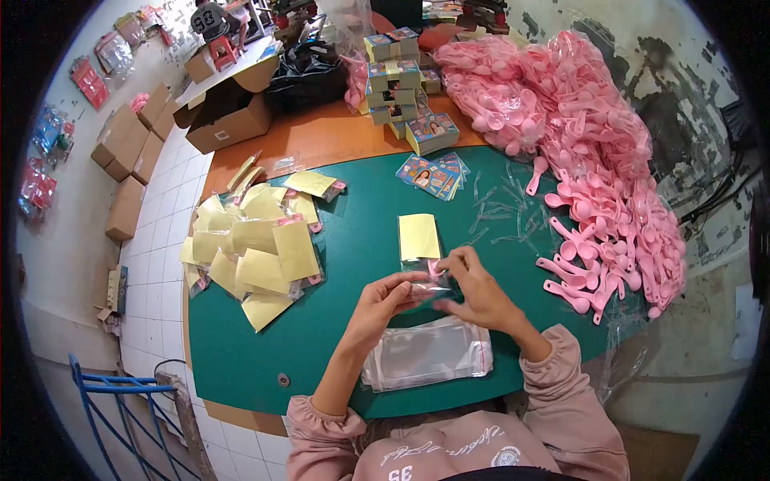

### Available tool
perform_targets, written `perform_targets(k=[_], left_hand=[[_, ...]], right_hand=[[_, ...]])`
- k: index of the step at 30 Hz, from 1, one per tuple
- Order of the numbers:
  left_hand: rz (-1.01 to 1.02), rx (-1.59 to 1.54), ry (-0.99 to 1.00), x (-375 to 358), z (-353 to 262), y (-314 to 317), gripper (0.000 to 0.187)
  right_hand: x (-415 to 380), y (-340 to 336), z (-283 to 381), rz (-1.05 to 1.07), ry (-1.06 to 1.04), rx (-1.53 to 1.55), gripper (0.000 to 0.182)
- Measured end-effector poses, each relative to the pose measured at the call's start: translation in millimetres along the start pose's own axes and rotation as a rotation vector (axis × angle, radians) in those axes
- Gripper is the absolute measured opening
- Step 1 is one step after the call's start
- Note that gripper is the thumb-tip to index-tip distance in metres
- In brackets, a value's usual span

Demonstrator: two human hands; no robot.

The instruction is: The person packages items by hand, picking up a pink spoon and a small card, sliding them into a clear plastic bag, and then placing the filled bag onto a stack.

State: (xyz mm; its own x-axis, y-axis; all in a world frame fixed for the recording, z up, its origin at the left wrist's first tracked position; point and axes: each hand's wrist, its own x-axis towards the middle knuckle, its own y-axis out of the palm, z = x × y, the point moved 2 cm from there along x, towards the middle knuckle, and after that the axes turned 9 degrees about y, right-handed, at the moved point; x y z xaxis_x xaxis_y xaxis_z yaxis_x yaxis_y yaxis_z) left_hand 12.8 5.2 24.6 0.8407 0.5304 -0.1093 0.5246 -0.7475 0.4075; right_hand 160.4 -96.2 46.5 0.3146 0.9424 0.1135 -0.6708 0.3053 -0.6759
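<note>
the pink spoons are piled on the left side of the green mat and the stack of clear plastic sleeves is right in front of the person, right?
Not quite: the head view shows the pink spoons piled on the right side of the green mat. The stack of clear plastic sleeves is indeed right in front of the person.

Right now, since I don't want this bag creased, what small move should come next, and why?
Perhaps smooth the bag's clear end: it looks crumpled between the left hand and right hand, while the yellow card lies flat.
</note>
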Motion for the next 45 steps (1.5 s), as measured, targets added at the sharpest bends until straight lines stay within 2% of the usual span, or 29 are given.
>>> perform_targets(k=[1, 4, 6, 7, 9, 10, 13, 16, 18, 22, 26, 32, 36, 38, 39, 41, 44, 45], left_hand=[[0.002, 0.007, -0.005, -2, 0, -4, 0.027], [0.135, 0.062, -0.045, -2, -4, -9, 0.027], [0.003, 0.147, -0.058, -4, -11, -7, 0.025], [0.0, 0.147, -0.057, -4, -11, -2, 0.025], [-0.006, 0.62, 0.186, -3, -12, 9, 0.027], [0.051, 0.753, 0.299, -1, -7, 6, 0.022], [-0.009, 0.781, 0.262, 2, -1, -4, 0.016], [-0.1, 0.789, 0.247, 4, 4, -8, 0.013], [-0.123, 0.808, 0.211, 4, 6, -10, 0.013], [-0.2, 0.652, 0.098, 6, 13, -9, 0.014], [-0.227, 0.59, 0.026, 6, 14, -8, 0.012], [-0.249, 0.48, 0.073, 5, 14, -8, 0.01], [-0.203, 0.463, 0.041, 6, 19, -13, 0.012], [-0.21, 0.464, 0.076, 6, 12, -7, 0.023], [-0.208, 0.464, 0.077, 6, 13, -8, 0.023], [-0.138, 0.57, 0.165, 5, 15, -14, 0.04], [-0.246, 0.609, 0.259, 0, -6, -36, 0.042], [-0.313, 0.704, 0.37, -3, -15, -55, 0.043]], right_hand=[[1, 4, -5, -0.005, 0.003, 0.007, 0.037], [5, 2, -16, -0.038, 0.086, 0.326, 0.012], [2, 1, -21, 0.011, 0.143, 0.388, 0.013], [1, 3, -26, 0.064, 0.2, 0.455, 0.014], [1, 7, -34, 0.143, 0.228, 0.551, 0.013], [1, 10, -37, 0.215, 0.256, 0.645, 0.012], [3, 8, -38, 0.311, 0.341, 0.79, 0.009], [4, 13, -34, 0.211, 0.429, 0.905, 0.01], [3, 19, -37, 0.158, 0.452, 0.863, 0.011], [3, 25, -39, 0.036, 0.49, 0.783, 0.011], [3, 27, -37, 0.022, 0.514, 0.762, 0.011], [2, 27, -31, -0.036, 0.488, 0.746, 0.011], [2, 27, -30, -0.015, 0.476, 0.715, 0.024], [1, 29, -32, -0.019, 0.467, 0.711, 0.028], [1, 29, -32, -0.011, 0.463, 0.684, 0.03], [0, 25, -31, -0.004, 0.457, 0.659, 0.032], [8, 7, -36, 0.09, 0.48, 0.549, 0.026], [16, -11, -44, -0.079, 0.239, 0.205, 0.023]])
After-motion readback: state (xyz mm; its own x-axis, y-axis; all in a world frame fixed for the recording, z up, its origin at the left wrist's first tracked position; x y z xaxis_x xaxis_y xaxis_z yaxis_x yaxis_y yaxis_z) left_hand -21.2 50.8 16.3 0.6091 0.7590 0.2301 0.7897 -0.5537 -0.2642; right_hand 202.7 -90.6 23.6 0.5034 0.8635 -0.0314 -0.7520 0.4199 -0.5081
